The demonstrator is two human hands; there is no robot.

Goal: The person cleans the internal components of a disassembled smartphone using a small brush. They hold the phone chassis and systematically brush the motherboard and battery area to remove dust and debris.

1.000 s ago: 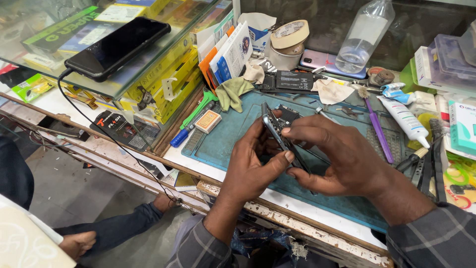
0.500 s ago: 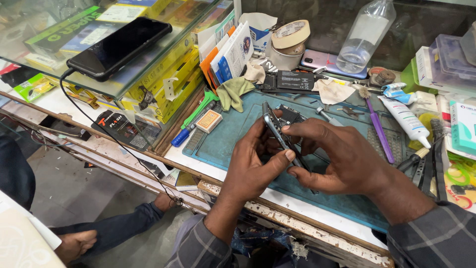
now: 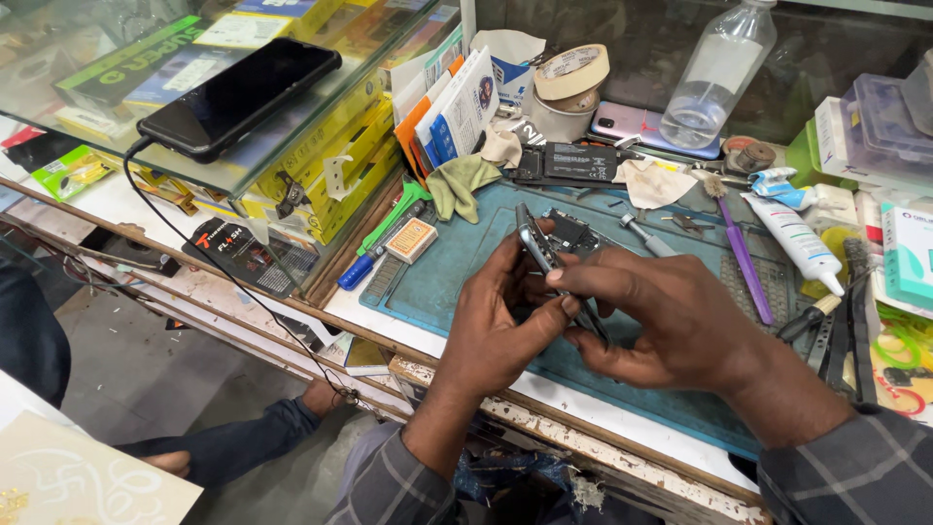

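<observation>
My left hand (image 3: 501, 326) and my right hand (image 3: 666, 321) together grip an opened phone body (image 3: 537, 245), held on edge above a blue-green work mat (image 3: 442, 272). My left thumb presses against its lower side; my right fingers wrap it from the right. A loose phone part (image 3: 575, 231) lies on the mat just behind. A screwdriver (image 3: 641, 233) lies to its right.
A black phone (image 3: 238, 97) on a cable rests on the glass counter at left. Tape rolls (image 3: 571, 73), a plastic bottle (image 3: 724, 73), a flat battery (image 3: 573, 160), a purple brush (image 3: 743, 255), a white tube (image 3: 799, 241), tweezers (image 3: 841, 326) and a green-blue screwdriver (image 3: 379, 238) surround the mat. Another person's hand (image 3: 316, 397) is below the counter.
My hands and the phone body stay almost in place, with only small finger shifts. The view has moved slightly.
</observation>
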